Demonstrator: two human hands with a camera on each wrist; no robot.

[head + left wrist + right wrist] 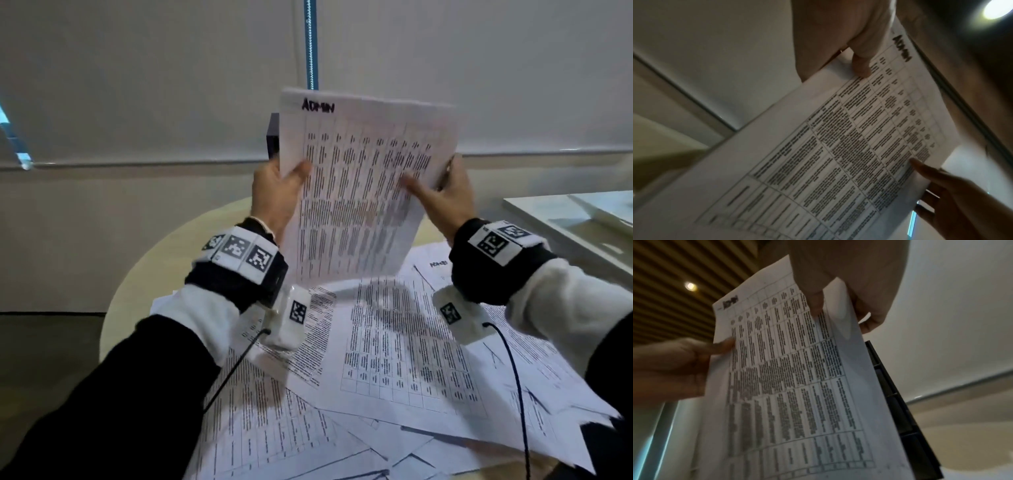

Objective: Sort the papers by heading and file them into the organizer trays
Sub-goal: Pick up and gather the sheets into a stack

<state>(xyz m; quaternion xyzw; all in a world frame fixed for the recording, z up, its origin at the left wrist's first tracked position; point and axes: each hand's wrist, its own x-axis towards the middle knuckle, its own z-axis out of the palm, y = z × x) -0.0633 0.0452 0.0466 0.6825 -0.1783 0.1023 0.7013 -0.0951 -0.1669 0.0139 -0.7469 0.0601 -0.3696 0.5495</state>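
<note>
Left hand (274, 192) pinches the ADMIN sheet (363, 192) at its 9 o'clock edge, right hand (442, 198) pinches it at 3 o'clock, sheet upright above the loose papers (394, 359) on the counter (144, 291). Heading-check step, likely. Next: find the matching tray in the black organizer (273, 137) behind the sheet, at 12 o'clock, and slide it in flat.

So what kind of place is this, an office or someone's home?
Most likely an office or meeting room: printed table sheets strewn over a round table, one headed ADMIN held up, a black organizer behind it, roller blinds.
</note>
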